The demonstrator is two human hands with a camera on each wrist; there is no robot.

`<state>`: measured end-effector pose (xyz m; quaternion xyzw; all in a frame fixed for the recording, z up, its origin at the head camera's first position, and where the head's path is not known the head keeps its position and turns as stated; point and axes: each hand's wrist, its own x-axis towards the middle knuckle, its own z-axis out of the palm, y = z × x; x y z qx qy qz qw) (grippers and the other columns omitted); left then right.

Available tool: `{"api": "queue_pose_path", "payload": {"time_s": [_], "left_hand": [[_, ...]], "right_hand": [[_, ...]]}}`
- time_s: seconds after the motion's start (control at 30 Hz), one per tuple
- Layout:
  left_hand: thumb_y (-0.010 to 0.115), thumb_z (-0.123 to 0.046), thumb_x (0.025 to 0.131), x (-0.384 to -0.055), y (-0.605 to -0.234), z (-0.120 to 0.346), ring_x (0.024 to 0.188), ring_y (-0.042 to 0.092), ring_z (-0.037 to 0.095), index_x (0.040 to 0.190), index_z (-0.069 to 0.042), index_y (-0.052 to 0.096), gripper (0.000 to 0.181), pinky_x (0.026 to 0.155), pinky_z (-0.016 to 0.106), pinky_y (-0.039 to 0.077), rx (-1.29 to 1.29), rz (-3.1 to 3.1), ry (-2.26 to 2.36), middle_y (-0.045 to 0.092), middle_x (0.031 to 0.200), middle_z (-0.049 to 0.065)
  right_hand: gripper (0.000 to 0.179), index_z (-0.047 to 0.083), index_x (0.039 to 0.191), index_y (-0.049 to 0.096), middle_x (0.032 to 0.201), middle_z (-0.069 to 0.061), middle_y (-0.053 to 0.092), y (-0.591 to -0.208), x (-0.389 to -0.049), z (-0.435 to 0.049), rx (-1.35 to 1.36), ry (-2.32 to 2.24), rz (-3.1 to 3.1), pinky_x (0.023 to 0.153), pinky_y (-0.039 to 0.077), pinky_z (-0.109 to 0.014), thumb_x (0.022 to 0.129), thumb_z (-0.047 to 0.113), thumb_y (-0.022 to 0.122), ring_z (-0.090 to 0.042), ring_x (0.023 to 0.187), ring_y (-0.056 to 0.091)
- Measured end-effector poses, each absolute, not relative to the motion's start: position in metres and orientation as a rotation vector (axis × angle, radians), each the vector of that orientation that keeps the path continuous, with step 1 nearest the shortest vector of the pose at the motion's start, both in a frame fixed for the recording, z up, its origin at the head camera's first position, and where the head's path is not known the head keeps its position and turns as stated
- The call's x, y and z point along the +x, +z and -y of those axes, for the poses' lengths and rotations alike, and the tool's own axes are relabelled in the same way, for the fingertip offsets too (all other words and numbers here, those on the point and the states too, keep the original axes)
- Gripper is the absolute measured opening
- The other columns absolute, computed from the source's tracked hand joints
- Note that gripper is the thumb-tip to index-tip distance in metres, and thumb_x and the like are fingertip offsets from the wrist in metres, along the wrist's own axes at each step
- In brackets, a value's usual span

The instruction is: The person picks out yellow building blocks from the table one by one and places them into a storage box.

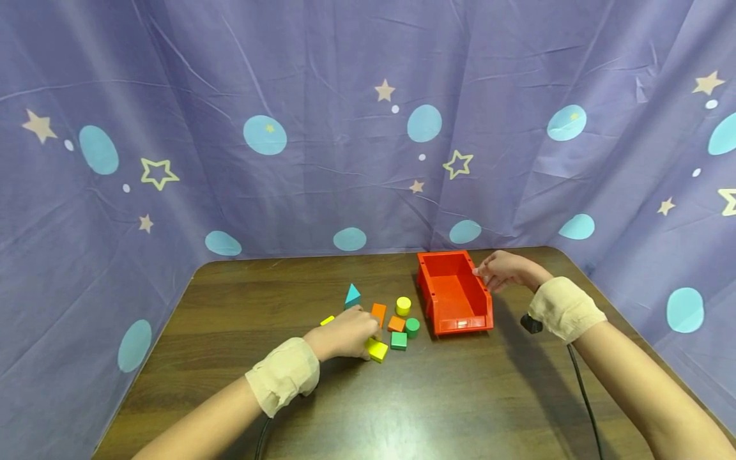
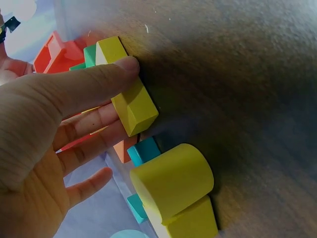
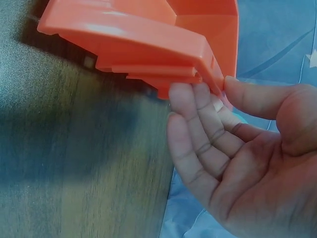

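Note:
My left hand (image 1: 352, 332) is low over a loose group of blocks and pinches a yellow rectangular block (image 2: 132, 101), with the thumb on one face and fingertips on the other. In the left wrist view, a larger yellow cylinder (image 2: 173, 178) lies near the little finger, against another yellow block (image 2: 195, 223). On the right, my right hand (image 1: 505, 269) holds the side rim of an open red plastic bin (image 1: 451, 295). In the right wrist view, the thumb touches the rim and the curled fingers sit beneath its outer edge.
Between the left hand and the bin lie a green square block (image 1: 398, 341), a green cylinder (image 1: 412, 328), a yellow cylinder (image 1: 404, 306) and orange blocks (image 1: 397, 324). A blue triangle (image 1: 352, 294) stands behind the left hand. A patterned curtain (image 1: 345, 128) hangs behind the wooden table (image 1: 259, 287).

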<state>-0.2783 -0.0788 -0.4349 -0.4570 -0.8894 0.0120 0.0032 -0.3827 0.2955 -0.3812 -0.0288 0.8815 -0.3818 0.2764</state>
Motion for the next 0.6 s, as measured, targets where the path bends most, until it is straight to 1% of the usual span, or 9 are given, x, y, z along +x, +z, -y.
{"api": "queue_pose_path", "payload": {"time_s": [0.13,0.23,0.33,0.6], "left_hand": [[0.093,-0.028,0.071,-0.277,-0.435,0.079,0.066,0.053,0.003,0.081,-0.018,0.075,0.023,0.076,0.031,0.041,-1.434,2.792,0.026,0.070,0.078,-0.008],[0.093,-0.028,0.072,-0.277,-0.434,0.080,0.067,0.053,0.003,0.083,-0.018,0.075,0.023,0.076,0.030,0.040,-1.437,2.801,0.029,0.070,0.079,-0.008],[0.092,-0.028,0.073,-0.277,-0.432,0.080,0.069,0.055,0.003,0.086,-0.018,0.076,0.023,0.077,0.031,0.041,-1.433,2.812,0.043,0.071,0.081,-0.008],[0.092,-0.025,0.074,-0.276,-0.422,0.080,0.073,0.060,0.002,0.092,-0.017,0.080,0.023,0.081,0.032,0.043,-1.432,2.862,-0.020,0.075,0.087,-0.008]], "right_hand": [[0.034,-0.009,0.118,0.059,0.083,-0.004,0.065,-0.382,-0.383,-0.296,-0.069,-1.010,-2.381,0.080,0.060,-0.039,0.104,0.021,0.055,-0.013,0.073,0.068],[0.034,-0.009,0.119,0.058,0.083,-0.005,0.065,-0.383,-0.383,-0.295,-0.059,-1.003,-2.389,0.081,0.060,-0.039,0.104,0.021,0.054,-0.013,0.073,0.068],[0.032,-0.008,0.118,0.058,0.084,-0.006,0.065,-0.383,-0.383,-0.294,-0.052,-1.005,-2.391,0.081,0.060,-0.040,0.104,0.020,0.054,-0.013,0.073,0.068],[0.025,-0.006,0.111,0.059,0.086,-0.007,0.067,-0.383,-0.381,-0.291,-0.042,-1.021,-2.405,0.074,0.059,-0.035,0.103,0.017,0.054,-0.012,0.072,0.067]]}}
